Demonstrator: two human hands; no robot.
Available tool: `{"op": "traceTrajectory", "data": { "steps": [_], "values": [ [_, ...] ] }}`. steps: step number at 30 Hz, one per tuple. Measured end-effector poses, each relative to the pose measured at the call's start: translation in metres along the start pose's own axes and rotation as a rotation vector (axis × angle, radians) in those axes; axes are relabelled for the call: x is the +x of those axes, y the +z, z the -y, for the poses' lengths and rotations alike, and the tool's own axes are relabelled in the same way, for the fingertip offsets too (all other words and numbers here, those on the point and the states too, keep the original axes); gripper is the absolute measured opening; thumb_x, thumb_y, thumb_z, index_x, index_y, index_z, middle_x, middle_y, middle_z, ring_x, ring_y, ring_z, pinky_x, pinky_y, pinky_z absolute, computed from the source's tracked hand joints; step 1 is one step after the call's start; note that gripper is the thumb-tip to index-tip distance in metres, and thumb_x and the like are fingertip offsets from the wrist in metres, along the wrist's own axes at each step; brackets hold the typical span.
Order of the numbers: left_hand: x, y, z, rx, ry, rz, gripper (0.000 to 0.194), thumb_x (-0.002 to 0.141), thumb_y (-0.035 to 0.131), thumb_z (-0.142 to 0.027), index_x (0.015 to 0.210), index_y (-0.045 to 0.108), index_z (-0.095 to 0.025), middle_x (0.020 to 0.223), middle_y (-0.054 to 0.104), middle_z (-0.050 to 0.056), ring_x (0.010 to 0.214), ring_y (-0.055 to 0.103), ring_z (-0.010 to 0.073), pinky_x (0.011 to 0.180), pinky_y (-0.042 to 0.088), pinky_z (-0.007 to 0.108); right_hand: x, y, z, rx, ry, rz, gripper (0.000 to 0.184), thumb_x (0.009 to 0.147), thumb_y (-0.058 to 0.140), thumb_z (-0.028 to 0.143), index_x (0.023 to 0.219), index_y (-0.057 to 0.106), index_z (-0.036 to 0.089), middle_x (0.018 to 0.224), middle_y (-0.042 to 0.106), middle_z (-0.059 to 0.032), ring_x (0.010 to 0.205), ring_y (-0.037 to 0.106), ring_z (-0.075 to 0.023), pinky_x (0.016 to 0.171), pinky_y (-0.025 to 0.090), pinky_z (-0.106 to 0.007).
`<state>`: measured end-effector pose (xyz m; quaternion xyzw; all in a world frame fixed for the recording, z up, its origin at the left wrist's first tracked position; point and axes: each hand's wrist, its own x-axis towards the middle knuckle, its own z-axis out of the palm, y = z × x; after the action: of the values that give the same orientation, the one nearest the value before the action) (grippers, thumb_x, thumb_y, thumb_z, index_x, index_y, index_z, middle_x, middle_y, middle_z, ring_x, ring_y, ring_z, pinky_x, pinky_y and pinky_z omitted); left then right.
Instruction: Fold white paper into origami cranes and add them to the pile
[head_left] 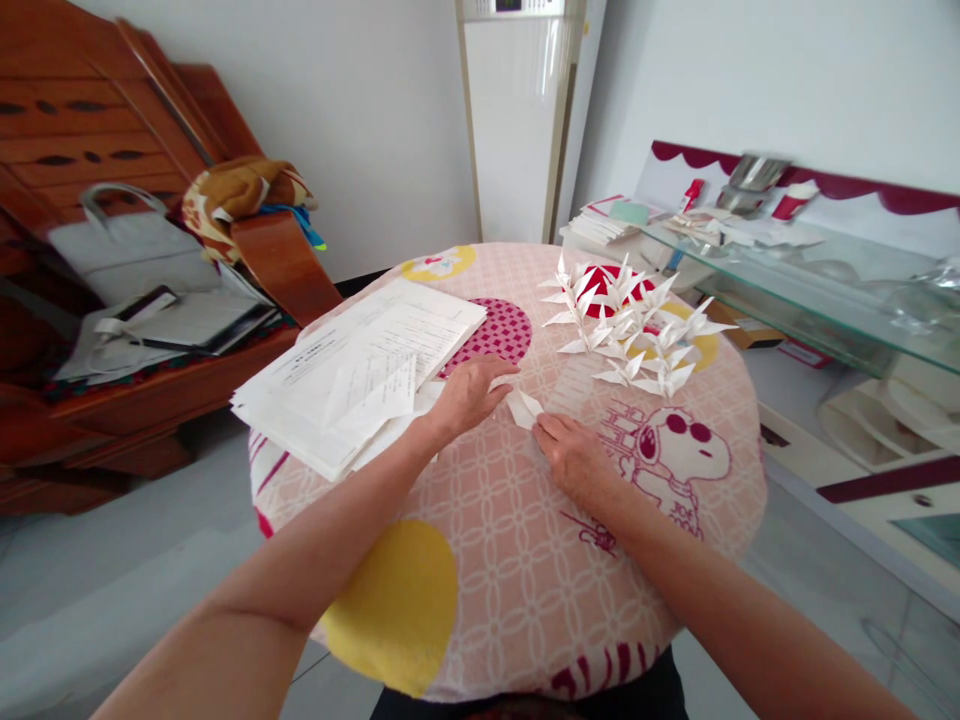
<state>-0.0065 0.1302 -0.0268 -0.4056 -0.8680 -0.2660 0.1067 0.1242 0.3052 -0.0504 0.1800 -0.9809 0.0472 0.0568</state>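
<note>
A small piece of folded white paper [523, 408] lies on the cloth-covered table between my two hands. My right hand [576, 458] pinches its near right end with the fingertips. On the other side, my left hand [472, 397] is closed, a white bit of paper showing between thumb and forefinger; whether this joins the folded piece is hard to make out. Several folded white paper cranes [626, 325] stand in a cluster beyond my right hand. To the left of my left hand rests a stack of printed paper sheets [352, 350], with a loose, creased sheet on top.
The round table wears a pink patterned tablecloth [495, 560]. At right is a glass-shelved cabinet [840, 300] with papers, a metal container and cups. A wooden bench [172, 390] on the left holds a grey bag [131, 240] and a blanket [244, 190]. Behind stands a tall white appliance [517, 120].
</note>
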Motion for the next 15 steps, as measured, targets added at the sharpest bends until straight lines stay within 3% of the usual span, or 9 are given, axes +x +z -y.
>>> {"op": "traceTrajectory", "data": {
  "steps": [4, 7, 15],
  "values": [
    [0.017, -0.001, 0.001, 0.147, 0.054, 0.185, 0.015, 0.087, 0.065, -0.016, 0.097, 0.076, -0.017, 0.099, 0.076, 0.007, 0.095, 0.069, 0.0214, 0.090, 0.053, 0.035, 0.000, 0.002, 0.000, -0.018, 0.003, -0.017, 0.029, 0.097, 0.045, 0.008, 0.115, 0.067, 0.009, 0.118, 0.065, -0.0165, 0.105, 0.058, -0.0243, 0.092, 0.050, -0.035],
    [0.021, -0.002, 0.000, 0.274, 0.112, 0.269, 0.015, 0.091, 0.060, -0.018, 0.091, 0.075, -0.017, 0.094, 0.075, 0.007, 0.091, 0.069, 0.0213, 0.079, 0.052, 0.031, 0.000, 0.002, 0.000, -0.029, -0.003, -0.016, 0.028, 0.097, 0.045, 0.008, 0.114, 0.068, 0.009, 0.118, 0.065, -0.0162, 0.106, 0.058, -0.0242, 0.092, 0.049, -0.035],
    [0.026, -0.008, -0.003, 0.365, 0.340, 0.365, 0.010, 0.090, 0.058, -0.016, 0.091, 0.068, -0.015, 0.091, 0.070, 0.008, 0.086, 0.066, 0.0211, 0.072, 0.046, 0.030, 0.000, 0.001, 0.001, -0.055, 0.007, -0.016, 0.027, 0.097, 0.045, 0.008, 0.112, 0.068, 0.011, 0.117, 0.065, -0.0148, 0.104, 0.058, -0.0235, 0.091, 0.049, -0.034]
  ]
}}
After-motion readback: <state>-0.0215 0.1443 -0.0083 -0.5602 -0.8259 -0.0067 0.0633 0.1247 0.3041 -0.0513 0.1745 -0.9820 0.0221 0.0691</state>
